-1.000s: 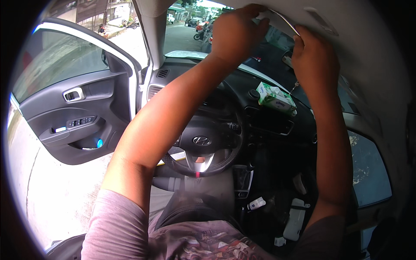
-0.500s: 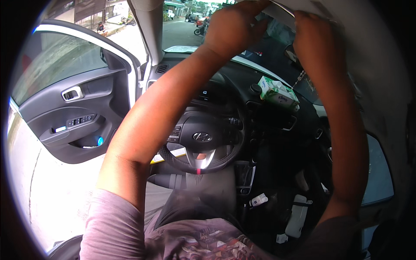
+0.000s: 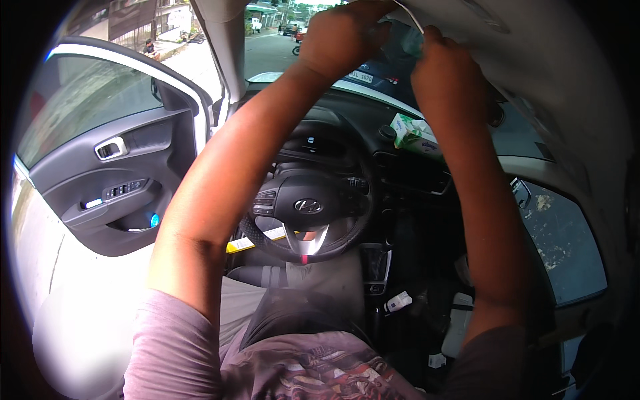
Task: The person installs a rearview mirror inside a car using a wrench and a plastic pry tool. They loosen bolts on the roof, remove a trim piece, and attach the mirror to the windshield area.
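Hands are raised to the top of the windscreen inside a car, seen from the driver's seat. The left hand (image 3: 343, 37) is curled with its grip closed on the front edge of the pale headliner (image 3: 533, 47), where a thin white trim edge (image 3: 408, 12) shows between the two hands. The right hand (image 3: 448, 73) sits just beside it, fingers bent and pressed up against the same edge; whether its grip is clamped on the trim or only pushing at it cannot be told, since the fingertips are hidden. Both forearms rise from the lower edge and cross over the view of the cabin. Below them is the black steering wheel (image 3: 308, 212), and behind it the dark dashboard (image 3: 413, 177), on which lies a green and white tissue pack (image 3: 413, 132), well below the right wrist. The driver's door (image 3: 100, 180) stands open at the left, its dark inner panel and silver handle in view. A white pillar (image 3: 227, 47) runs up beside the left arm. Through the glass a street with vehicles shows.
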The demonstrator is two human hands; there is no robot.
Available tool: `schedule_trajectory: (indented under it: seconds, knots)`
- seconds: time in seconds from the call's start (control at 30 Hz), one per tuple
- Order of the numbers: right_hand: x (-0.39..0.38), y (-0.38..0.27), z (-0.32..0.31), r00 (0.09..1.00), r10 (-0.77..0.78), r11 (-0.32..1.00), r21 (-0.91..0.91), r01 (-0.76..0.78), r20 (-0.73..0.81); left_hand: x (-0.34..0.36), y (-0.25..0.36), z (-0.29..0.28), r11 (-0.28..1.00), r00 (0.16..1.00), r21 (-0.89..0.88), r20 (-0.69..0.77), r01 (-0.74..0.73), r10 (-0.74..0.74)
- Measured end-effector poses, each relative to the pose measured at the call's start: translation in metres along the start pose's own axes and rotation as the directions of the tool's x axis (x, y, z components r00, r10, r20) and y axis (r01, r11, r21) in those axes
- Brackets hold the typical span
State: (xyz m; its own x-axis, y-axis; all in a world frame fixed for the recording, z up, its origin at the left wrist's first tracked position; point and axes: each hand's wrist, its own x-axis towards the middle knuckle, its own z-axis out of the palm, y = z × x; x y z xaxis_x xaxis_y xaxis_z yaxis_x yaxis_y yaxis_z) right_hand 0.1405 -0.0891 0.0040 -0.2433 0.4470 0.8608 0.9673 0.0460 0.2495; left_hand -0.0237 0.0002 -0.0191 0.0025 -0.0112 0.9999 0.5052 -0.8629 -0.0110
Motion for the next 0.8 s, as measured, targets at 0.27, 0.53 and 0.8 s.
schedule_trajectory:
  seconds: [0.27,0.53,0.8]
  knots:
    - [-0.001,0.012,0.003,0.992,-0.082,0.995,0.056,0.088,-0.097,0.005,-0.009,-0.011,0.987,0.988,0.045,0.04,-0.153,0.151]
    - [0.0,0.04,0.026,0.983,0.079,0.919,0.394,-0.008,-0.164,0.015,-0.004,-0.017,0.996,0.988,-0.082,0.151,0.033,-0.021]
    - [0.009,0.048,0.088,0.945,0.186,0.648,0.757,0.089,-0.27,0.023,-0.02,-0.009,0.99,0.986,-0.137,0.154,-0.036,0.057]
